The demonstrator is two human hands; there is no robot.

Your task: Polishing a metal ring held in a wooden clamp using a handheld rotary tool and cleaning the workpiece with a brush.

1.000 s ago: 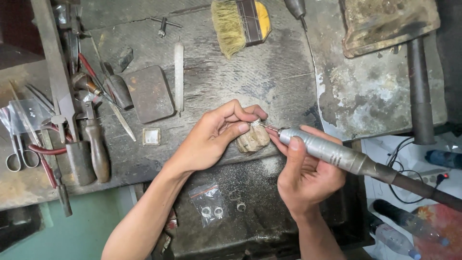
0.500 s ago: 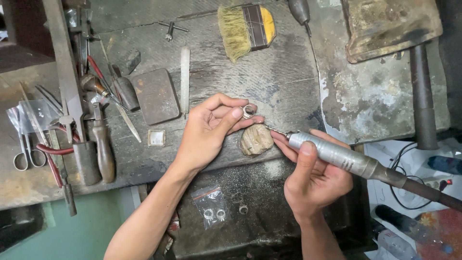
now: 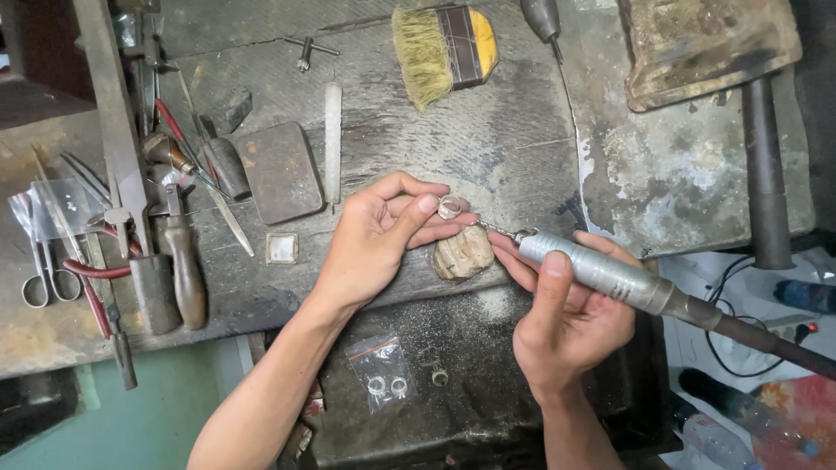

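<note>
Mid-frame, my left hand [image 3: 379, 239] pinches a small silver ring [image 3: 449, 207] in its fingertips; my right hand [image 3: 566, 313] grips a metal rotary handpiece [image 3: 601, 274] just beside it.

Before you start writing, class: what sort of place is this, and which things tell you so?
Probably a jeweller's workbench. The left hand pinches a small metal ring, the right hand holds a rotary handpiece on a flexible shaft, and files and pliers lie on the worn wooden bench.
</note>
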